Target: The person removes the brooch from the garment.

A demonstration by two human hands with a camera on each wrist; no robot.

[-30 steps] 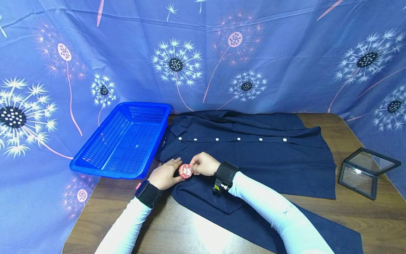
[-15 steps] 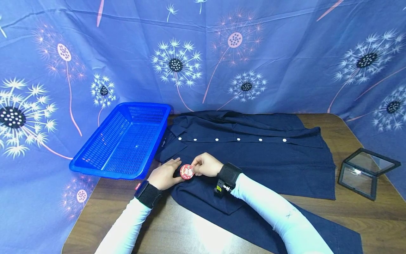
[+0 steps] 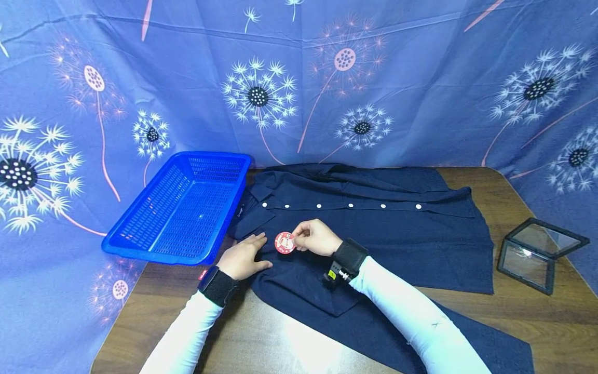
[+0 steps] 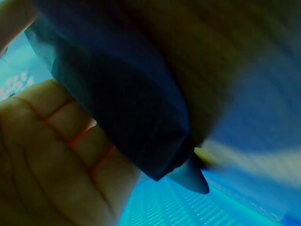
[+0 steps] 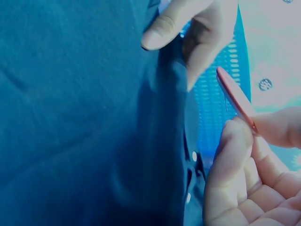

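The right hand point(image 3: 316, 237) pinched a small round red badge point(image 3: 285, 242) by its edge between thumb and fingertips, holding it lifted just above the dark navy shirt point(image 3: 374, 228) that lay spread flat across the wooden worktop point(image 3: 537, 317). In the right wrist view the badge point(image 5: 235, 98) showed nearly edge-on, a thin reddish disc caught at its lower rim by the fingertips point(image 5: 235, 136), with clear space between it and the cloth below. The badge's face (red with a pale figure on it, too small to read) was turned toward the head camera.

The left hand point(image 3: 243, 256) rested palm-down on the shirt near its collar end, just to the left of the badge and not touching it; its fingers lay fairly straight and spread over the fabric. In the left wrist view the palm point(image 4: 51, 160) pressed against a fold of the dark fabric, though how far the fingers curled under it could not be told from there.

A row of white buttons point(image 3: 350, 205) ran along the shirt's placket, beyond the two hands. A blue plastic basket point(image 3: 140, 228) stood at the worktop's left end, touching the shirt's collar side. Well apart at the right edge sat a small glass box point(image 3: 537, 254) with a dark frame, its lid raised. A blue cloth printed with dandelions point(image 3: 299, 78) hung behind everything.
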